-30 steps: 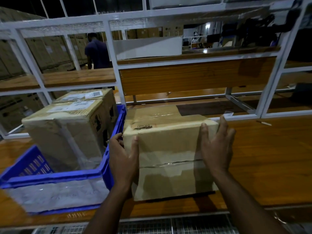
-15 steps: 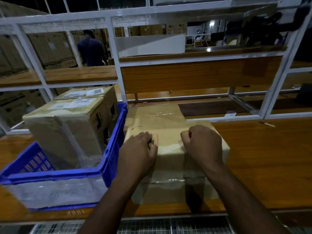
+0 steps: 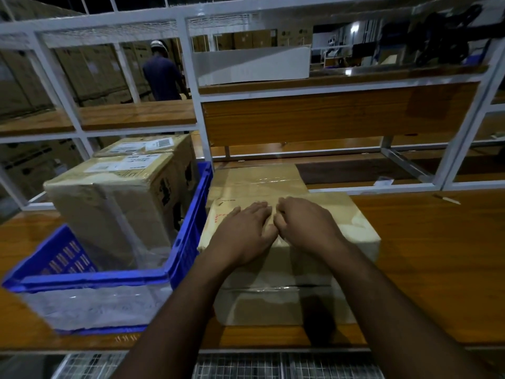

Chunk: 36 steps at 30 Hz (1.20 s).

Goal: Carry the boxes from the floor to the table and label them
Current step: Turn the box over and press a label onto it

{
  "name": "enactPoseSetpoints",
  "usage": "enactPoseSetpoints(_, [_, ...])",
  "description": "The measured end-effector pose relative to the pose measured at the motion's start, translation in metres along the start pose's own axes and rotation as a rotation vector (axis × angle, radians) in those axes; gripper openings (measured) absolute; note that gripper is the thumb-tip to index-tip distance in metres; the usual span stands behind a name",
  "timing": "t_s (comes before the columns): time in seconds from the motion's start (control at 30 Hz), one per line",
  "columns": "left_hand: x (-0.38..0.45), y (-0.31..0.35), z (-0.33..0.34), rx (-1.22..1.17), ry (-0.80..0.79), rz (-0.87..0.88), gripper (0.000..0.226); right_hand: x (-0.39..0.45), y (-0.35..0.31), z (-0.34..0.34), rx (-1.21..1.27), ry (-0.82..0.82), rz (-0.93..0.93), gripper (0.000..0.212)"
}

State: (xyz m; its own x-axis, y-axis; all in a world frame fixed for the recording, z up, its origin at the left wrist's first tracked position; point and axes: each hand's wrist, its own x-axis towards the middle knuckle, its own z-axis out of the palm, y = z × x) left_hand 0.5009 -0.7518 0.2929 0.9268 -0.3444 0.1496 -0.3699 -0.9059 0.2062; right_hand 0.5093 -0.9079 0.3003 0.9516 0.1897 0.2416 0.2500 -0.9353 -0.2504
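Box (image 3: 287, 242) sits on the wooden table (image 3: 437, 255), just right of a blue crate (image 3: 188, 236) and touching or nearly touching its wall. Both hands lie on the box's top face, side by side and touching at the thumbs. The left hand (image 3: 246, 231) rests flat with its fingers stretched forward over the cardboard. The right hand (image 3: 306, 222) has its fingers curled under at the knuckles, pressing down; I cannot tell whether it pinches anything, and no label shows under either hand.

Two more boxes stand in the crate, a near one (image 3: 114, 203) and a far one (image 3: 153, 146), each with white labels on top. A second flat carton (image 3: 254, 179) lies behind the box in hand.

Judging by this, the carrying part for this box is done and the labelling step is in hand: the hands look to be smoothing or pressing its top. The next move likely calls for even pressure outward from the centre, so that a sticker lies without creases, then letting go to fetch another box.
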Motion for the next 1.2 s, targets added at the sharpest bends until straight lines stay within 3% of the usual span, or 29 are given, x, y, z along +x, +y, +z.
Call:
enactPoseSetpoints(0.1, [-0.001,0.002,0.004,0.033,-0.020,-0.054,0.066,-0.005,0.002,0.007,-0.016,-0.022,-0.052,0.046])
enactPoseSetpoints(0.2, [-0.006,0.000,0.007,0.063,-0.023,-0.121,0.073,-0.007,0.003,0.007,-0.015,-0.002,-0.034,0.051])
enactPoseSetpoints(0.5, [-0.014,-0.040,-0.004,-0.008,0.001,-0.300,0.074,-0.025,0.038,-0.019,0.031,0.125,0.236,0.024])
enactPoseSetpoints(0.63, [-0.015,-0.045,-0.002,-0.100,0.029,-0.313,0.079,-0.025,0.045,-0.017,0.079,0.173,0.298,0.024])
enactPoseSetpoints(0.8, [-0.022,-0.037,-0.006,-0.279,0.104,-0.452,0.098,-0.022,0.046,-0.007,0.013,0.107,0.454,0.068])
enactPoseSetpoints(1.03, [-0.032,-0.036,-0.006,-0.365,0.184,-0.447,0.084,-0.034,0.044,-0.011,0.083,0.189,0.417,0.068])
enactPoseSetpoints(1.13, [-0.041,-0.045,-0.007,-0.392,0.253,-0.468,0.113,-0.044,0.044,-0.018,0.159,0.262,0.392,0.078])
enactPoseSetpoints(1.2, [-0.045,-0.044,-0.012,-0.446,0.332,-0.494,0.113,-0.047,0.043,-0.026,0.192,0.338,0.381,0.081])
